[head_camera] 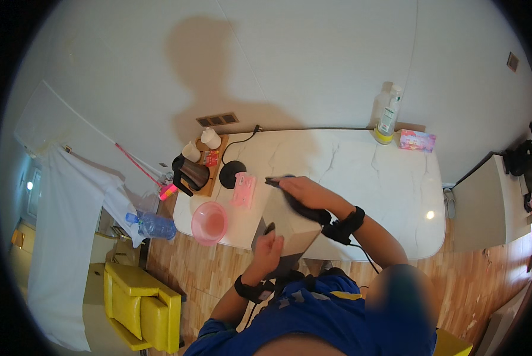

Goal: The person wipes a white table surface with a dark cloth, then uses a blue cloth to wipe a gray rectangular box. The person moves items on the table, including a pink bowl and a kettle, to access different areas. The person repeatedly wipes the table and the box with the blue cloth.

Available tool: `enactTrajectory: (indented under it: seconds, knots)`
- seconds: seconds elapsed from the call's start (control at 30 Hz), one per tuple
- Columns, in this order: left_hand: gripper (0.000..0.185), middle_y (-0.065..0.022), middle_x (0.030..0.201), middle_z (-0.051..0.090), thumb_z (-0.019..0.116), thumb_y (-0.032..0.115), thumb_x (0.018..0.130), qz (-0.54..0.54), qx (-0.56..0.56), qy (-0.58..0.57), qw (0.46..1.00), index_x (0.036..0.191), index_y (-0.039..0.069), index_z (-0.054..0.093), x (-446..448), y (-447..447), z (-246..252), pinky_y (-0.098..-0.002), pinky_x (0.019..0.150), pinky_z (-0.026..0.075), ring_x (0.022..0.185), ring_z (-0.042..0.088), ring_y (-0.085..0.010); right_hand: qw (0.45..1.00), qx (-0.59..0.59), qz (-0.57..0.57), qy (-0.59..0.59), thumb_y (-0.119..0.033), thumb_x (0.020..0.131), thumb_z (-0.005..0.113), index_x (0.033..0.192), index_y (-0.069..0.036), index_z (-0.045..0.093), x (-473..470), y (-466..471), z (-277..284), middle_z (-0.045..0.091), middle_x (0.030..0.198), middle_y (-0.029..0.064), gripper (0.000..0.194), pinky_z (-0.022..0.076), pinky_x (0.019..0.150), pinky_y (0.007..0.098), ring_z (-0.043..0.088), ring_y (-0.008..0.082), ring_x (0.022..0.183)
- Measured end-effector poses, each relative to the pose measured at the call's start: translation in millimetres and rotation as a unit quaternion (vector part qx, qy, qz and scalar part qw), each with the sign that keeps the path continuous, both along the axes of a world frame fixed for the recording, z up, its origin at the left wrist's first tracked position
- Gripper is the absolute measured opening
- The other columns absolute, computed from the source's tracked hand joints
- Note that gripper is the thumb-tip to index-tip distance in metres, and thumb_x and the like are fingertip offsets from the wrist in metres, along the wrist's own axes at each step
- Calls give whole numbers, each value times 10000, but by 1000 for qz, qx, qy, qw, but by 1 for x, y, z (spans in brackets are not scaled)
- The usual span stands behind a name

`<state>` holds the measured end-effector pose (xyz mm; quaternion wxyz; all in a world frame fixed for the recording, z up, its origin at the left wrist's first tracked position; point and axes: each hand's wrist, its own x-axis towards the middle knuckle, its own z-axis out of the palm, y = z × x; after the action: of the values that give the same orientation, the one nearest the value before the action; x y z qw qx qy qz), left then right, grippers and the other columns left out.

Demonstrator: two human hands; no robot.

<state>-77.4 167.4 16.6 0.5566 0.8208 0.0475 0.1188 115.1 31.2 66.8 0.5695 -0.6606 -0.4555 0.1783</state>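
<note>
In front of my body, above the table's near edge, is a tilted beige and grey box (288, 229). My left hand (266, 253) grips its near left side, beside a dark oval that looks like a handle hole. My right hand (304, 191) is closed on a dark, curved object (308, 212) at the box's far right side. That object's narrow tip shows past the fingers; the hand covers much of it, and its kind cannot be told. Both wrists wear black straps with cables. The box's contents are hidden.
On the white marble-patterned table (382, 200) are a pink basin (209, 224), a pink case (243, 190), a black round kettle base (233, 174), and a wooden tray (216, 171) with an electric kettle (192, 172). Farther back are a bottle (386, 122) and tissue pack (417, 141). A yellow armchair (143, 307) stands left.
</note>
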Motion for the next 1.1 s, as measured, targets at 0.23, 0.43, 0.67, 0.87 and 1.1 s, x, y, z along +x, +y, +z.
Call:
enactTrajectory:
  seconds: [0.23, 0.43, 0.67, 0.87, 1.1]
  knots:
    - [239, -78, 637, 519, 501, 190, 979, -1, -6, -5, 1000, 905, -19, 589, 0, -3, 5, -309, 546, 389, 588, 460, -112, 1000, -19, -22, -8, -263, 1037, 391, 1396, 16, 438, -14, -8, -18, 517, 1378, 206, 457, 337, 1091, 343, 480, 320, 1278]
    - [298, 10, 651, 513, 546, 274, 986, 53, -26, 13, 998, 879, 1, 599, 5, 11, -10, -282, 536, 372, 611, 451, -71, 997, -77, -10, -29, -334, 1038, 361, 1447, 59, 315, -56, -22, -16, 278, 1523, 271, 568, 176, 1181, 447, 229, 372, 1443]
    - [300, -55, 678, 547, 579, 286, 957, -3, 6, 90, 996, 890, -6, 602, 1, 21, -16, -301, 572, 418, 620, 508, -138, 997, -73, -7, -16, -301, 1042, 388, 1474, 19, 295, -64, -24, -34, 273, 1543, 228, 546, 157, 1190, 386, 218, 335, 1456]
    - [336, -202, 809, 619, 720, 261, 804, -123, 42, 28, 991, 968, -12, 614, -2, 14, -6, -386, 658, 489, 737, 609, -402, 990, -21, -14, 137, -349, 1022, 458, 1456, 20, 345, -30, -12, -43, 444, 1442, 174, 581, 283, 1117, 318, 404, 241, 1336]
    - [684, -131, 887, 682, 661, 566, 826, -149, -53, 16, 987, 1127, -47, 614, -5, 18, 3, -311, 726, 510, 823, 669, -211, 953, -38, 66, 295, -399, 997, 505, 1178, 12, 640, -10, -18, -29, 688, 983, 67, 468, 468, 847, 254, 609, 134, 944]
